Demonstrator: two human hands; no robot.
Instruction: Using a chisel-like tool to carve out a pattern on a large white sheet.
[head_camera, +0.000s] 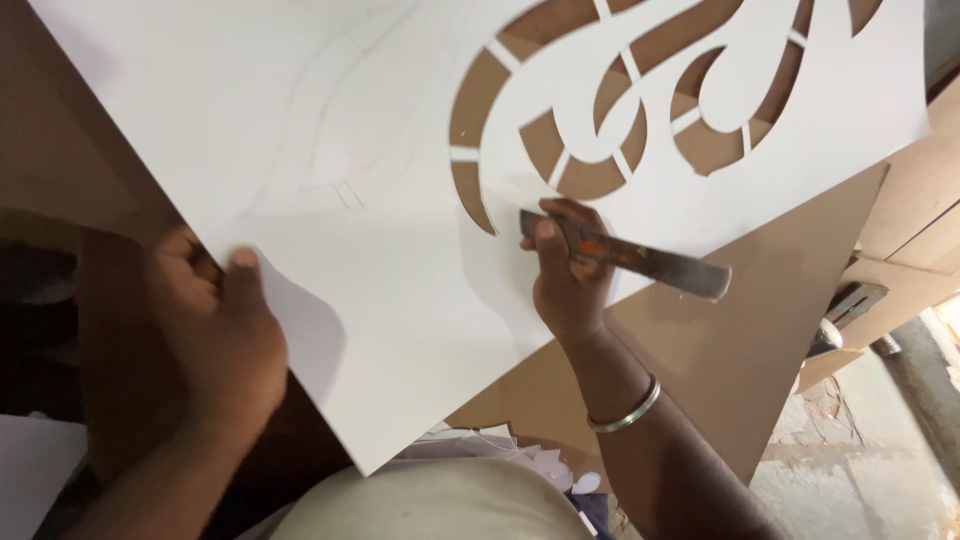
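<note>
A large white sheet (380, 260) with curved cut-out patterns is lying across a brown board counter (740, 350). The left hand (225, 330) is pinching the sheet's lower edge, thumb on top. The right hand (565, 270), a silver metal bangle (625, 412) on its wrist, is clenching a worn flat-handled knife (640, 258) against the sheet.

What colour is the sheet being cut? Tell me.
White sheet, with curved cut-outs showing brown board beneath; head view.
</note>
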